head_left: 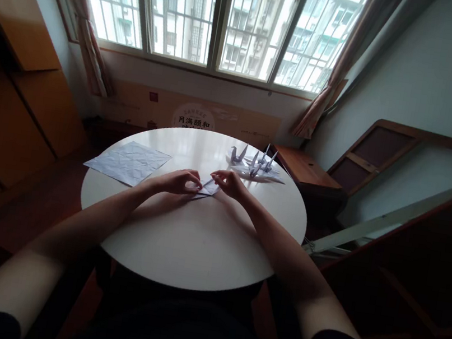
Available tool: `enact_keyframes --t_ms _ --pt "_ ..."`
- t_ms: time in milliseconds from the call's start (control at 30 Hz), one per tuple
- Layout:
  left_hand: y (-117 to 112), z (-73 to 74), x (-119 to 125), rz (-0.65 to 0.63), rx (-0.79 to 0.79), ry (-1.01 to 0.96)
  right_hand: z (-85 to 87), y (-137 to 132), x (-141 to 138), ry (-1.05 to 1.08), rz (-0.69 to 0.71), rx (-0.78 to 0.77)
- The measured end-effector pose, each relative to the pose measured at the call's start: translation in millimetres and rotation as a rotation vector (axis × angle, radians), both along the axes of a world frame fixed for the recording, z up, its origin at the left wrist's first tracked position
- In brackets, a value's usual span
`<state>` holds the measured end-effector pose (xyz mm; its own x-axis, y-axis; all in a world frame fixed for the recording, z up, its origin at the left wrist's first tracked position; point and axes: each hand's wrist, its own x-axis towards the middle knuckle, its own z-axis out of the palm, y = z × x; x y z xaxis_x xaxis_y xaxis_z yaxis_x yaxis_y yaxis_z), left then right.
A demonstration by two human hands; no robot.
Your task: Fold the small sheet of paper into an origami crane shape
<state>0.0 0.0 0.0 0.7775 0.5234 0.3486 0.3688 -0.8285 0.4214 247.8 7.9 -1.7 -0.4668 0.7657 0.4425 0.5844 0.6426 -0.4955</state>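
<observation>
A small folded piece of white paper [208, 188] lies on the round white table [198, 244], between my two hands. My left hand [184, 181] has its fingers curled and pinched at the paper's left side. From the right, my right hand [228, 182] pinches the upper right part of the same paper with thumb and forefinger. Both hands rest low, close to the tabletop. The exact folds are too small to make out, and the fingers partly cover them.
Several folded paper cranes [255, 162] stand at the table's back right. Creased paper sheets [129, 162] lie at the left, one corner over the edge. Beyond the table are a cardboard box [254, 120] beneath the window and a low wooden cabinet [306, 170].
</observation>
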Motion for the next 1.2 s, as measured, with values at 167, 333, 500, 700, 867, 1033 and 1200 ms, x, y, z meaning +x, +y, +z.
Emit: enact_keyframes --t_ms 167,333,500,700,867,1033,1200 --pt "5.3 -5.1 -3.8 0.021 0.027 0.015 -4.3 3.6 2.5 -0.035 -0.008 -0.083" --pt "10.2 -10.6 -6.9 0.006 0.113 0.016 -8.3 4.8 3.9 -0.117 0.057 -0.022" --pt "12.9 -14.5 -7.0 -0.029 0.076 -0.027 -10.5 4.9 2.8 -0.106 0.184 0.035" --pt "15.5 -14.3 -4.7 -0.098 0.046 -0.072 -11.1 1.8 0.2 -0.205 0.089 0.073" --pt "9.2 -9.9 -0.7 -0.075 0.033 -0.057 -9.3 3.3 0.9 -0.294 -0.027 0.025" --pt "2.1 -3.9 1.3 -0.008 0.076 0.052 -10.4 9.9 5.4 -0.331 -0.031 0.005" --pt "3.1 1.0 0.4 0.185 0.131 0.248 -5.2 7.0 5.9 -0.331 -0.132 0.022"
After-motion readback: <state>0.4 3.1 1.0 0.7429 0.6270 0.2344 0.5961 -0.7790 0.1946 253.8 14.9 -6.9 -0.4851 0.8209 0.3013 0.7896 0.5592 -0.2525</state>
